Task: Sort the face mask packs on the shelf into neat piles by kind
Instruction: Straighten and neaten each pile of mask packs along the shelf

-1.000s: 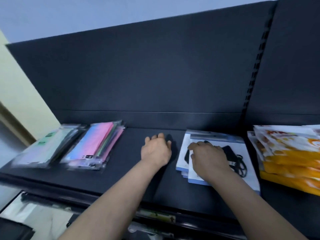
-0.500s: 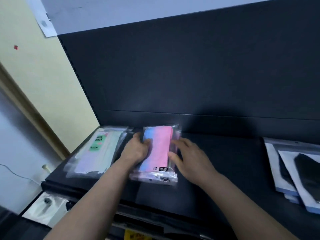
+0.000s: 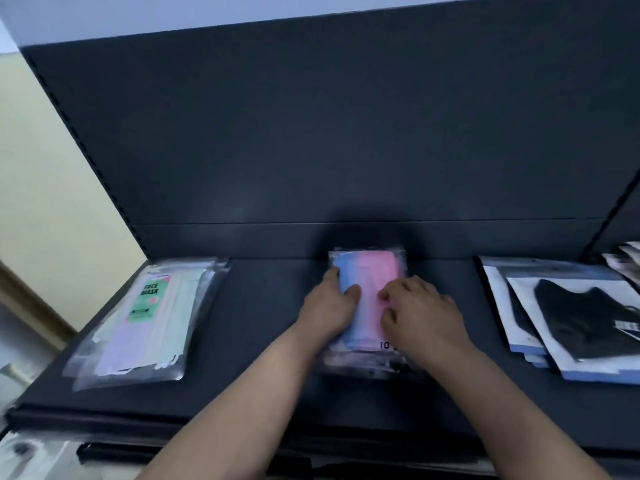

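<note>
At the far left, past the yellow wall (image 3: 52,185), the green-label packs (image 3: 149,317) lie in a loose pile near the left end of the dark shelf (image 3: 270,323), their clear sleeves fanned out and a "FACE MASK" label on top. A bare stretch of shelf separates them from the pink-and-blue packs (image 3: 372,271), which sit in the middle, close to the back panel, lengthwise front to back. My left hand (image 3: 329,306) grips the left side of that pile: the fingers (image 3: 332,273) lie close together along its edge and my thumb lies over the top face. My right hand (image 3: 422,313) covers the pile's right side with bent fingers (image 3: 405,289), tips and thumb down on the top pack; I cannot tell whether they hook round the edge. Further right, apart from my hands, the black-mask packs (image 3: 581,317) overlap in white and blue sleeves. At the right edge, a few blurred printed packs (image 3: 627,261) show.
</note>
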`<state>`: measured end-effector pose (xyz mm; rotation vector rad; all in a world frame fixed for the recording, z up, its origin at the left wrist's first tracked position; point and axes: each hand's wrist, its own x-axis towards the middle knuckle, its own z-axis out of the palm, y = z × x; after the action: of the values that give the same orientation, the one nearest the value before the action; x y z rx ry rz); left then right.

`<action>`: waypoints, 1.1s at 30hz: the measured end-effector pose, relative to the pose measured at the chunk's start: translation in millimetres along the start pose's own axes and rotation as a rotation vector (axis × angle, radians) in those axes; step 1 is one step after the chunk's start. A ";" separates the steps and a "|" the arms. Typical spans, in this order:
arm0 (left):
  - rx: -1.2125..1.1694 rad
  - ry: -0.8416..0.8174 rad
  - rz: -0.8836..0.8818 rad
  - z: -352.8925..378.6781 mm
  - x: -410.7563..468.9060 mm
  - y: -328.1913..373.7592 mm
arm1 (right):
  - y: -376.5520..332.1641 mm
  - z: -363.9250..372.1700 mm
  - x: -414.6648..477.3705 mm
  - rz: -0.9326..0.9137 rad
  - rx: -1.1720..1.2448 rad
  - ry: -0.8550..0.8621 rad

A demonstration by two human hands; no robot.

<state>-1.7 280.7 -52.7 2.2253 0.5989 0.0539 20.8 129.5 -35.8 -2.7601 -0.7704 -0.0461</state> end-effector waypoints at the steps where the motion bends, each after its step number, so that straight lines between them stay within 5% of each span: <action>1: 0.006 -0.026 0.011 10.0 -2.2 9.5 | 10.3 -4.1 -4.5 0.041 -0.015 0.001; 8: -0.068 -0.132 0.069 51.1 -13.9 49.2 | 55.3 -25.2 -19.1 0.195 -0.173 -0.002; 12: -0.034 -0.065 0.100 33.6 -25.1 45.0 | 45.0 -23.8 -15.7 0.072 -0.144 0.117; 27: 0.444 0.474 -0.097 -184.4 -52.3 -113.9 | -159.2 39.5 17.3 -0.361 0.160 -0.052; 33: 0.404 0.291 -0.203 -240.8 -37.9 -176.9 | -226.8 62.8 30.4 -0.346 0.306 -0.157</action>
<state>-161.9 532.9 -14.3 2.5519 1.0711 0.1669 -72.1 347.9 -35.6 -2.3375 -1.1816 0.2056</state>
